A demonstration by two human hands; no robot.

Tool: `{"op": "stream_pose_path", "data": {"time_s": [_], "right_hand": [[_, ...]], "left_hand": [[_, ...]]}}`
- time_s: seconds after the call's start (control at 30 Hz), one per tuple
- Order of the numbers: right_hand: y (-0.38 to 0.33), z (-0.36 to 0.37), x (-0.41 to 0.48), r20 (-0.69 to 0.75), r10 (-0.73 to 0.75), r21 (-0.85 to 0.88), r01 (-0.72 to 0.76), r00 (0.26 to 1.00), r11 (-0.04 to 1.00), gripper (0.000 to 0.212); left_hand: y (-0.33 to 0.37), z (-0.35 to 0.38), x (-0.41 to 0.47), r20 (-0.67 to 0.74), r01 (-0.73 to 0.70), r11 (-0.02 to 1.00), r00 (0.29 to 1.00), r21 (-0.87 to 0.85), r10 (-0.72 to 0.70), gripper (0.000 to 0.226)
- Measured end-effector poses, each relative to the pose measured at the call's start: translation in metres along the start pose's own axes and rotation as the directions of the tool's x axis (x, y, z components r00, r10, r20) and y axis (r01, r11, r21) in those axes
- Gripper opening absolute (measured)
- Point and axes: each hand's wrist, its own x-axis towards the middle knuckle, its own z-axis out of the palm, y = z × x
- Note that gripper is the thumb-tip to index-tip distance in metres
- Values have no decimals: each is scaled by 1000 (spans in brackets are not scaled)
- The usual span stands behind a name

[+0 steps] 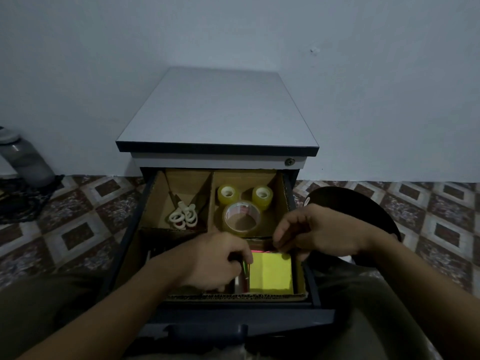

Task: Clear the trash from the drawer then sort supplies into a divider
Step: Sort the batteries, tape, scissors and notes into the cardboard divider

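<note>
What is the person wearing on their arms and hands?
Nothing that shows. The left hand and right hand are bare: no gloves, rings or watch visible. The left forearm and right forearm are bare too; no sleeve reaches into view. Dim light could hide small details.

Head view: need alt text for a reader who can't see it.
The left hand and right hand reach into the front right compartment of a cardboard divider in an open drawer, at a yellow notepad; what they grip is unclear. Behind, scissors lie back left and three tape rolls back right.
</note>
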Motion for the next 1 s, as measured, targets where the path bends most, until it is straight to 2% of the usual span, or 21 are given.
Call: {"op": "stream_pose_path", "data": {"time_s": [0.23, 0.3, 0.37, 0.43, 0.5, 0.6, 0.67, 0.8, 1.0], "right_hand": [[-9, 23, 14, 149, 169, -325, -113, 974, 939, 31], [-11, 25, 21, 178, 211, -330, -144, 961, 933, 32], [-14, 24, 25, 185, 239, -268, -185, 953, 945, 30], [-14, 21, 23, 181, 242, -173, -211, 953, 962, 29], [-12, 16, 16, 150, 221, -60, -214, 964, 975, 29], [-7, 7, 3, 71, 196, 127, -203, 978, 971, 25], [-6, 3, -1, 21, 195, 212, -195, 981, 958, 22], [-5, 3, 0, 13, 216, 278, -211, 976, 937, 24], [-3, 6, 3, -30, 188, 315, -169, 982, 934, 23]], "left_hand": [[11, 3, 25, 232, 164, 984, 957, 68, -175, 32], [15, 0, 28, 284, 206, 974, 932, 94, -224, 30], [16, -2, 31, 314, 245, 968, 917, 48, -247, 25], [15, -2, 33, 262, 258, 966, 931, 14, -253, 17], [10, -3, 37, 229, 283, 959, 935, -10, -273, 22], [-3, -4, 40, 302, 364, 921, 901, -137, -311, 28], [-9, -2, 40, 287, 372, 910, 906, -185, -312, 30], [-1, 7, 40, 275, 354, 912, 916, -206, -293, 17], [4, 1, 33, 289, 257, 941, 938, -221, -189, 16]]}}
